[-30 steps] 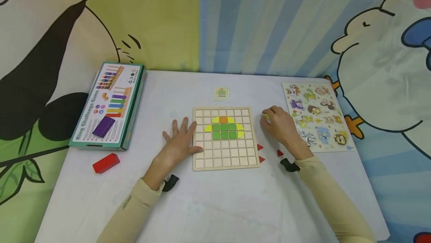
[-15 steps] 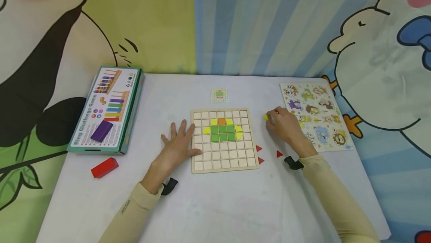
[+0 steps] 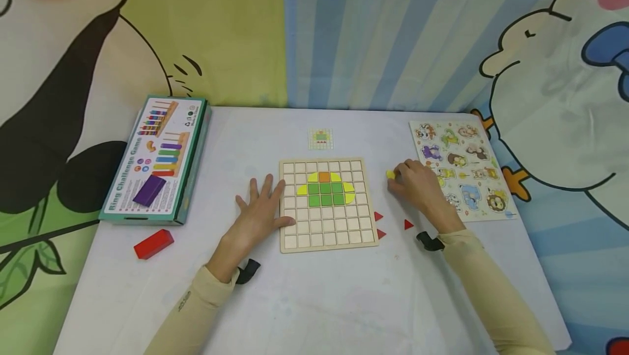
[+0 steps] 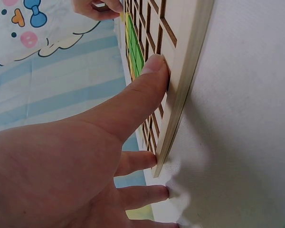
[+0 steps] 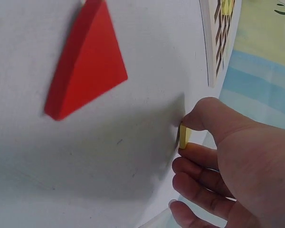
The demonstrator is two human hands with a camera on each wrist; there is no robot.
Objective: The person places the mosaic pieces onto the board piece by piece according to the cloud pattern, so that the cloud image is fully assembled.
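Note:
A wooden grid board lies mid-table, with green squares, an orange square and yellow rounded pieces around them. My left hand has its fingers spread at the board's left side, and in the left wrist view its thumb rests on the edge cells. To the right of the board, my right hand pinches a small yellow piece between thumb and index finger, close to the table. Its full outline is hidden by the fingers. Red triangles lie between the board and the right wrist.
A small pattern card lies behind the board. An animal picture board is at the right, partly behind the right hand. On the left are a game box, a purple block on it and a red block.
The right hand has shifted slightly right, and the yellow piece shows more at its fingertips. The left hand keeps its place on the board. The head view has tilted a little.

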